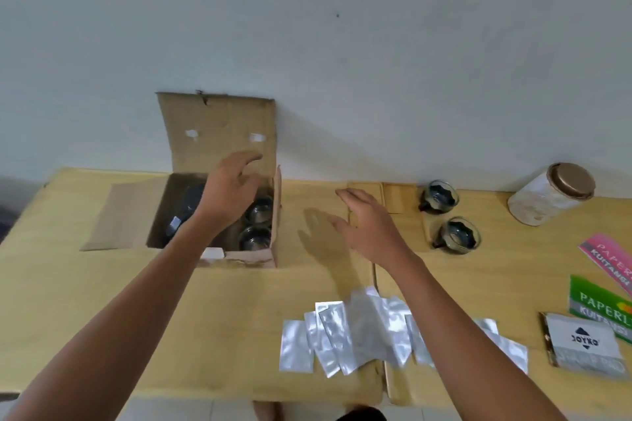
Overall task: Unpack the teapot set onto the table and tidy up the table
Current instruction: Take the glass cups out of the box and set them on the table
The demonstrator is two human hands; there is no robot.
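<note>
An open cardboard box stands at the back left of the table, its lid flap leaning on the wall. Inside lie a dark teapot on the left and two glass cups on the right. My left hand hovers over the box opening with spread fingers, holding nothing. My right hand floats open above the table, to the right of the box. Two more glass cups with dark handles stand on the table at the back right, one nearer cup in front of the other.
Several silver foil sachets lie scattered near the front edge. At the right are a white jar with a brown lid, a pink pad, a green pad and a grey Joyko pad. A wall runs behind the table.
</note>
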